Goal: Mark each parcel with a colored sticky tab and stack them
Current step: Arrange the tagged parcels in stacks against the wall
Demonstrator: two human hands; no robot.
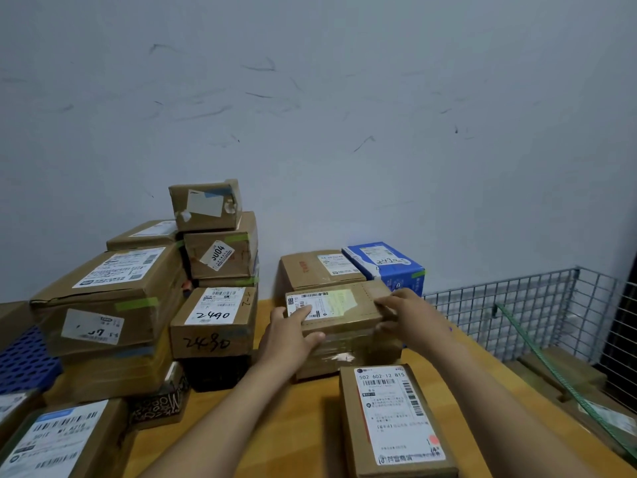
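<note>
A flat brown parcel with a white label and a pale green tab sits on top of another taped parcel in the middle of the wooden table. My left hand grips its left end, fingers on the label and thumb on the front side. At its right end my right hand holds it the same way. A nearer parcel with a long white label and a red dot lies in front.
Stacked brown parcels fill the left side, some with green tape tabs. A box marked 2490 stands beside my left hand. Behind are a brown box and a blue box. A wire cage borders the right.
</note>
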